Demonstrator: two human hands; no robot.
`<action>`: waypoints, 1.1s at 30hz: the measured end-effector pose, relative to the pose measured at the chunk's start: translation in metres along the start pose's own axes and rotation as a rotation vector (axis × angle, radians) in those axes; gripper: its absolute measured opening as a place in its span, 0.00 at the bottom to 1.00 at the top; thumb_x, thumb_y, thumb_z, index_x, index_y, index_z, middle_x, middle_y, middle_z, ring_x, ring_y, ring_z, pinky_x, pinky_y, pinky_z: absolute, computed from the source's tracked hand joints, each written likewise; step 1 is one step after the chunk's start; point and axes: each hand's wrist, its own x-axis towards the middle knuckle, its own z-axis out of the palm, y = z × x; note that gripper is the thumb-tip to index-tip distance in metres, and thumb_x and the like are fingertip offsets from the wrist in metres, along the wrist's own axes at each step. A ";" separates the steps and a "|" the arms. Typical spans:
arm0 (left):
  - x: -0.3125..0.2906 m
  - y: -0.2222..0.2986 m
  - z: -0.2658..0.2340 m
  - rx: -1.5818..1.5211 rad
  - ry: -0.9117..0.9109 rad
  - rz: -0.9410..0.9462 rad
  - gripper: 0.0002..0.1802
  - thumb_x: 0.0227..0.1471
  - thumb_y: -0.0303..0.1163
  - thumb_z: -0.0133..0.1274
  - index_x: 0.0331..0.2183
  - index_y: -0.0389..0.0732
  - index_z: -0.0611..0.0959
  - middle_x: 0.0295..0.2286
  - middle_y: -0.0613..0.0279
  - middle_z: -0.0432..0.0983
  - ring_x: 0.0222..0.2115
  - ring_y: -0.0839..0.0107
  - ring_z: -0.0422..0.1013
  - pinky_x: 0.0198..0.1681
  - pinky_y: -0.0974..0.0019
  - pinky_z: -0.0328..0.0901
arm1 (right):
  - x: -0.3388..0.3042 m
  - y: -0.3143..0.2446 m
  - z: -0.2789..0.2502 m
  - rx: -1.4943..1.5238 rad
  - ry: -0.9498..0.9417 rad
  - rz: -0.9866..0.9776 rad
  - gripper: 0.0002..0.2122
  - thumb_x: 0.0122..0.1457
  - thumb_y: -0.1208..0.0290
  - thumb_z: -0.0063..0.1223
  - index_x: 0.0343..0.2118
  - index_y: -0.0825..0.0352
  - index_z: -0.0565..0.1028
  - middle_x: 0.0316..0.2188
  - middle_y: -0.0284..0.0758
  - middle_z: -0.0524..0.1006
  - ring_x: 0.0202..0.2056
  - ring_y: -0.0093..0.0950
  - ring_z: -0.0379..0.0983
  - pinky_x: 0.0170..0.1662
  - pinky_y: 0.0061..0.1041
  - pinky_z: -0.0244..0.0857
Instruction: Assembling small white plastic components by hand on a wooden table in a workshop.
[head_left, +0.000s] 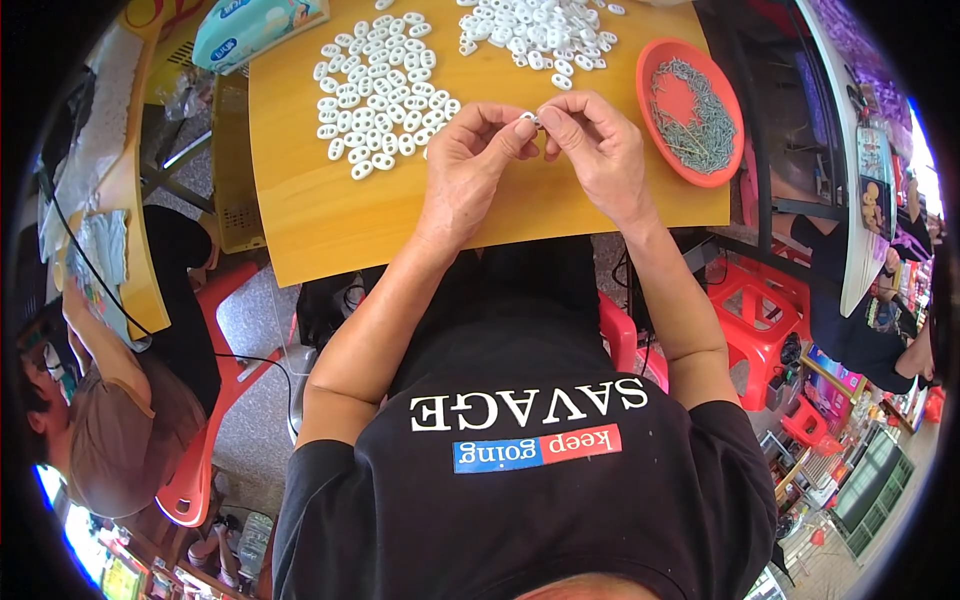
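Note:
Over the middle of the table, my left hand (pixel 464 168) pinches a small white oval two-hole piece (pixel 528 117) between thumb and forefinger. My right hand (pixel 606 160) meets it fingertip to fingertip, its thumb and forefinger closed at the piece's right end. What the right fingers grip is too small and covered to make out. Left of my hands, many similar white two-hole pieces (pixel 378 103) lie spread in a single layer. Beyond my hands is a heaped pile of white pieces (pixel 540 32). A red oval tray (pixel 650 105) at the right holds thin grey metal screws (pixel 698 125).
The yellow-brown table (pixel 330 225) has its near edge in front of my body. A tissue pack (pixel 255 30) lies at its far left corner. Red plastic stools (pixel 750 315) stand at the right. Another person (pixel 135 430) sits at a table on the left.

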 end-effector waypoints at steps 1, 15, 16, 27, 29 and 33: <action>0.000 -0.001 0.000 0.023 0.007 0.004 0.10 0.55 0.29 0.57 0.36 0.32 0.79 0.30 0.62 0.77 0.31 0.76 0.73 0.37 0.73 0.68 | 0.000 0.000 0.000 0.000 0.001 0.000 0.06 0.60 0.72 0.55 0.34 0.71 0.75 0.23 0.27 0.75 0.24 0.15 0.71 0.26 0.15 0.64; 0.002 0.002 0.003 0.088 -0.008 0.001 0.10 0.55 0.28 0.57 0.35 0.30 0.79 0.29 0.61 0.78 0.29 0.75 0.74 0.35 0.72 0.69 | 0.004 0.000 -0.008 -0.233 -0.006 -0.254 0.03 0.57 0.78 0.56 0.33 0.70 0.75 0.25 0.34 0.75 0.27 0.26 0.75 0.30 0.21 0.71; 0.001 0.001 0.003 0.093 -0.007 -0.005 0.10 0.54 0.28 0.57 0.35 0.31 0.79 0.29 0.61 0.78 0.29 0.76 0.74 0.34 0.73 0.69 | 0.006 -0.003 -0.010 -0.235 -0.001 -0.258 0.03 0.57 0.78 0.56 0.33 0.70 0.75 0.25 0.34 0.75 0.27 0.26 0.75 0.30 0.21 0.71; -0.002 0.003 0.004 0.181 -0.017 -0.010 0.08 0.55 0.26 0.57 0.35 0.31 0.79 0.29 0.61 0.78 0.29 0.76 0.73 0.36 0.73 0.68 | -0.003 -0.004 -0.008 -0.269 -0.044 -0.144 0.03 0.59 0.78 0.54 0.31 0.71 0.73 0.25 0.32 0.75 0.26 0.21 0.72 0.30 0.20 0.67; -0.003 0.002 0.004 0.166 -0.012 -0.015 0.08 0.55 0.26 0.57 0.35 0.31 0.79 0.28 0.61 0.78 0.29 0.76 0.73 0.36 0.74 0.68 | -0.004 0.000 -0.005 -0.194 -0.039 -0.071 0.03 0.60 0.77 0.54 0.31 0.71 0.74 0.24 0.30 0.75 0.26 0.19 0.71 0.30 0.18 0.66; -0.003 -0.001 0.006 0.193 0.016 -0.002 0.07 0.55 0.26 0.56 0.33 0.31 0.79 0.28 0.60 0.79 0.29 0.76 0.74 0.35 0.73 0.69 | -0.003 0.006 -0.006 -0.032 -0.043 0.050 0.07 0.60 0.71 0.56 0.30 0.69 0.75 0.24 0.29 0.76 0.24 0.16 0.71 0.27 0.18 0.66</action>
